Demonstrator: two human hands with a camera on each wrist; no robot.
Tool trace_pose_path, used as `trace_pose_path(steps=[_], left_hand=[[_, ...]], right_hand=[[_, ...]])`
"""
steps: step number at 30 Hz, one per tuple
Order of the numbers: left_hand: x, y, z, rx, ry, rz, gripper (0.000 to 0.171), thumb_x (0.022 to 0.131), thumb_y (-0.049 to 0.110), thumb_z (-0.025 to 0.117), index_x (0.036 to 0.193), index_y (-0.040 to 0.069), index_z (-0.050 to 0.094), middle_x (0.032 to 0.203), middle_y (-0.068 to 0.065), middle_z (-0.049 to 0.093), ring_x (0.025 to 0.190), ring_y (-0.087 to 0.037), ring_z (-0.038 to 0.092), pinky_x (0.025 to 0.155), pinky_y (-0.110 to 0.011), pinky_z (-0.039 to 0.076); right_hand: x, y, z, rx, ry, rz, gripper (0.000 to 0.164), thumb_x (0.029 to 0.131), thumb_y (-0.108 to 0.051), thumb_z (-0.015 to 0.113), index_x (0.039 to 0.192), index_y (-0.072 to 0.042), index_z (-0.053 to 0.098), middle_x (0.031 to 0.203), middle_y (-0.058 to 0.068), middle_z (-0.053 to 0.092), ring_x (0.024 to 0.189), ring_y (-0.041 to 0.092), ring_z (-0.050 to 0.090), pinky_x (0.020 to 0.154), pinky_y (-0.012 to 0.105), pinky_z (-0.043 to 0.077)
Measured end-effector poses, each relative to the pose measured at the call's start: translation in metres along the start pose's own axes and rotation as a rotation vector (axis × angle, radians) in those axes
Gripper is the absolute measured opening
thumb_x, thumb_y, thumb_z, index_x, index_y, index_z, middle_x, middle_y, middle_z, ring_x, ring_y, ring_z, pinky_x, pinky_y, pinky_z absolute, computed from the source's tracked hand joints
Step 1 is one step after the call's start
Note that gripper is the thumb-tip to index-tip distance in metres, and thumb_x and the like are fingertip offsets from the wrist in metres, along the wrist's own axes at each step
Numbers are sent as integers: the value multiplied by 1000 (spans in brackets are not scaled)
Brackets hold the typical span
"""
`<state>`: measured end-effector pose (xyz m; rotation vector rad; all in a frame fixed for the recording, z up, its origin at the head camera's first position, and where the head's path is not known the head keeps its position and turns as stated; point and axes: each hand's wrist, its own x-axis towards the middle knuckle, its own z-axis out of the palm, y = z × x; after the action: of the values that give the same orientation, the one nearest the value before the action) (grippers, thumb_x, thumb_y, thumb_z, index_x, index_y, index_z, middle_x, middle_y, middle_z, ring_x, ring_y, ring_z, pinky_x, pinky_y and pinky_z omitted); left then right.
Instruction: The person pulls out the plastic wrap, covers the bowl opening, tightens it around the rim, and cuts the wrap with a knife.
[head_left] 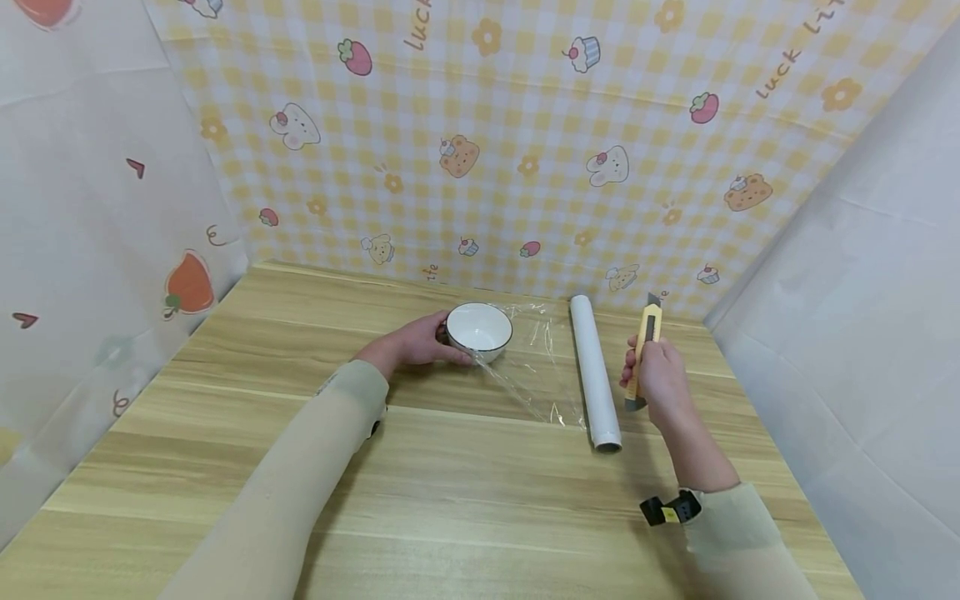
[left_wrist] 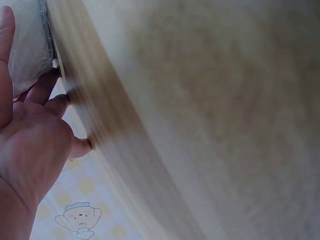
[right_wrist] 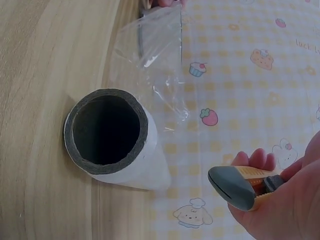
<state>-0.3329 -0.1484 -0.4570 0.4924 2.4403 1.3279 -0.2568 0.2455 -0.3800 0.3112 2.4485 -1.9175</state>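
My left hand (head_left: 423,340) holds a white bowl (head_left: 480,327) with a dark rim, thumb at its near side and fingers round its left. In the left wrist view, the bowl's side (left_wrist: 31,45) shows wrinkled film over it. A sheet of clear cling film (head_left: 536,367) stretches from the bowl to a white cling film roll (head_left: 594,375) lying on the table. To the right of the roll, my right hand (head_left: 663,379) grips a yellow utility knife (head_left: 647,329), its blade pointing up and away. The knife's grey end (right_wrist: 232,187) shows in the right wrist view.
The pale wooden table (head_left: 465,517) runs back to a yellow checked cloth (head_left: 420,183) with cartoon prints. White cloth walls stand on the left (head_left: 97,217) and right (head_left: 855,333). The roll's hollow core (right_wrist: 105,130) faces the front.
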Motion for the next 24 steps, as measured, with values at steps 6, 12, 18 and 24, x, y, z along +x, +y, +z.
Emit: trace_pose_path(steps=[6,12,18,24], left_hand=[[-1,2,0,0,-1,-8,101,93,34,91,172,11,31,168,-15,51,161,-33,41,138,-53,24],[-3,4,-1,-15,-5,-10,100,94,30,91,172,10,31,168,-16,51,161,-34,42,138,-53,25],[-4,6,-2,-9,-8,-9,100,93,29,91,171,10,32,167,-16,51,160,-34,42,138,-52,25],[-3,5,-1,-21,-9,-10,100,94,28,90,172,10,31,167,-16,52,160,-34,43,138,-52,26]], right_hand=[[-1,-1,2,-13,41,-17,33,108,-9,27,134,-9,47,94,-2,54,78,12,58,77,32,59],[3,1,1,-3,47,-29,35,107,-1,32,139,-8,44,100,1,51,81,12,56,79,28,59],[7,4,-1,-8,44,0,34,109,1,35,140,-10,45,102,0,51,83,11,57,80,28,59],[8,3,-2,-46,55,-15,43,108,3,37,150,-7,45,106,1,53,89,12,58,81,26,58]])
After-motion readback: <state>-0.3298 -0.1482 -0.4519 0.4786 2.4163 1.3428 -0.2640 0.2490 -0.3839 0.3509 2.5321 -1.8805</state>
